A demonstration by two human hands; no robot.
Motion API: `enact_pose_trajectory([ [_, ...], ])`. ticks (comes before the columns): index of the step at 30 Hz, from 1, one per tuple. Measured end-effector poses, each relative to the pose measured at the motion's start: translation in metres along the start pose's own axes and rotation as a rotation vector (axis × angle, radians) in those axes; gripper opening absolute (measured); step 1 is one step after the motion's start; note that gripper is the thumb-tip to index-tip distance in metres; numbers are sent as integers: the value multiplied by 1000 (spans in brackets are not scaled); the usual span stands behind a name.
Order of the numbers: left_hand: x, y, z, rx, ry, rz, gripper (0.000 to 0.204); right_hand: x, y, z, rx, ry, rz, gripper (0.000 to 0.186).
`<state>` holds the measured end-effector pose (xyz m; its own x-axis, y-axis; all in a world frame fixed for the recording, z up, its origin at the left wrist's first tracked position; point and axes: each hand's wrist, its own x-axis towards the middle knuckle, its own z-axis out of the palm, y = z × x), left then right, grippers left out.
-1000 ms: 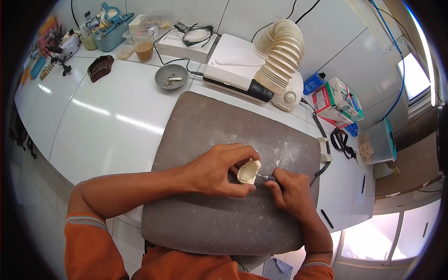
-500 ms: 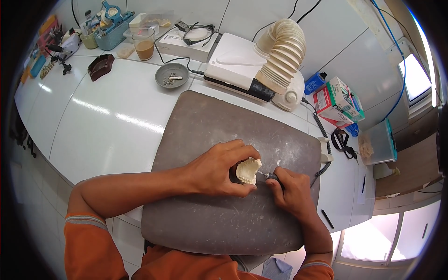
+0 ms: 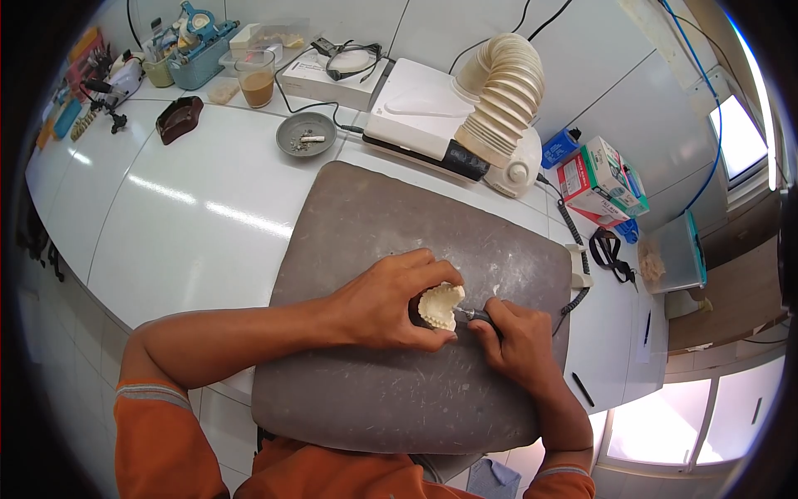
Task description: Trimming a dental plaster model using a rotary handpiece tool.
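Observation:
A cream-coloured dental cast (image 3: 438,307) with a row of teeth along its edge is gripped in my left hand (image 3: 389,301), thumb below and fingers above. My right hand (image 3: 522,339) is closed around a dark rotary handpiece (image 3: 477,314). Its thin metal tip points left and reaches the right side of the cast; whether it touches is too small to tell. Both hands are over a grey-brown work mat (image 3: 399,399) marked with scratches and pale dust.
Behind the mat stands a white dust extractor (image 3: 416,104) with a ribbed hose (image 3: 511,91). A grey ashtray (image 3: 291,143), a glass of brown drink (image 3: 257,87) and a dark red dish (image 3: 178,121) are left of it. Glove boxes (image 3: 600,185) and a coiled cord (image 3: 573,224) lie right.
The handpiece and my right hand have shifted very slightly left, nearer the cast. The cast has turned a little in my left hand.

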<state>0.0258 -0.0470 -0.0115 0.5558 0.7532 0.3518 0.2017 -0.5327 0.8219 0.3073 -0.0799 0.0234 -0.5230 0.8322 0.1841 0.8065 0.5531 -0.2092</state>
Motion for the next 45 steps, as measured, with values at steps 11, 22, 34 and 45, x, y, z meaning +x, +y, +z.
enact_pose_trajectory([
  [11,0,0,0,10,7,6,63,1,-2,-1,-8,-4,-15,39],
  [22,0,2,-1,4,0,-13,63,0,-3,-1,-20,3,4,39],
  [34,0,0,0,-17,7,-6,63,0,-3,0,-18,0,-7,39],
  [45,0,0,0,-8,-10,-14,62,1,-3,-2,1,-34,4,38],
])
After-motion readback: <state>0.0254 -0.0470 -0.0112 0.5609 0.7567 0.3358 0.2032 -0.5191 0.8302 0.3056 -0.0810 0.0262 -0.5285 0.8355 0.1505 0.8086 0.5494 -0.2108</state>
